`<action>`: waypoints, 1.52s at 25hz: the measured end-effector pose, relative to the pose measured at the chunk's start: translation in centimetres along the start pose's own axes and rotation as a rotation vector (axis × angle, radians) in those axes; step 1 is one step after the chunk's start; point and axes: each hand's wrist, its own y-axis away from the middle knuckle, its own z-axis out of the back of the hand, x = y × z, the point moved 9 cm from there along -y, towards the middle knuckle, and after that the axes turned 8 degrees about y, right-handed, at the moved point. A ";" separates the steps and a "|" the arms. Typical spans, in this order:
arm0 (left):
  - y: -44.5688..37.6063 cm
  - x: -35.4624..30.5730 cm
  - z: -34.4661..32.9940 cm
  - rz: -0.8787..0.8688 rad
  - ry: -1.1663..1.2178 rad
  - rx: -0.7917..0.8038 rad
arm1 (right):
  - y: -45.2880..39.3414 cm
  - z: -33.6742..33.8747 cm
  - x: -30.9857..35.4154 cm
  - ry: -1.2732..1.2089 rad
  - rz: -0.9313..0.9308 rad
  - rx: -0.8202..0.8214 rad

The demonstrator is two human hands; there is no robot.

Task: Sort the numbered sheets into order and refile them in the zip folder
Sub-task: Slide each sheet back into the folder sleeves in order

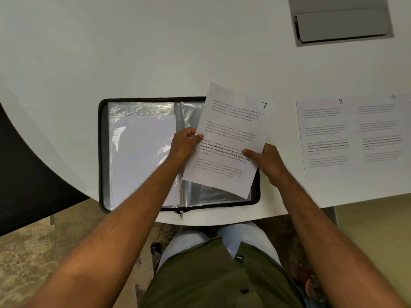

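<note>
A black zip folder (102, 152) lies open on the white table, its clear plastic sleeves showing. The left sleeve (142, 156) holds a white sheet. A printed sheet marked 7 (231, 130) hovers tilted over the folder's right half. My left hand (184, 143) pinches its left edge, and my right hand (264, 161) pinches its lower right edge. To the right, sheet 8 (324, 138) lies flat on the table, with sheet 9 (382, 132) beside it at the frame's right edge.
A grey recessed cable hatch (340, 21) sits in the table (155, 52) at the far right. A black mesh chair (26, 178) stands at the left beside the table's curved edge. My lap is under the table's front edge.
</note>
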 end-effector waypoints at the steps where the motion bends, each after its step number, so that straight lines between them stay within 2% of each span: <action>1: -0.5 -0.4 0.0 -0.012 -0.024 0.007 | -0.3 0.4 0.1 0.008 -0.002 -0.035; 4: -2.0 -2.6 -0.2 -0.127 -0.165 -0.007 | -1.0 2.3 0.6 -0.064 -0.002 -0.185; 8: -5.0 -6.1 -1.3 -0.442 -0.626 -0.005 | -1.8 4.5 0.7 -0.270 -0.053 -0.336; 11: -6.6 -5.8 -2.9 -0.625 -1.048 0.033 | -2.7 5.5 0.8 -0.359 -0.087 -0.402; 14: -6.4 -4.2 -3.7 -0.665 -1.278 0.014 | -3.7 5.8 1.1 -0.387 -0.104 -0.416; 18: -6.3 -4.2 -3.8 -0.745 -1.262 -0.025 | -5.4 6.4 1.4 -0.450 -0.112 -0.455; 22: -6.5 -5.6 -3.3 -0.724 -1.173 -0.027 | -7.1 6.6 1.9 -0.569 -0.122 -0.466; 31: -6.6 -6.5 -4.0 -0.784 -1.211 0.095 | -9.5 4.8 1.9 -0.866 -0.237 -0.401; 38: -6.8 -7.7 -4.2 -0.823 -1.188 0.202 | -12.1 4.8 4.4 -0.933 -0.215 -0.373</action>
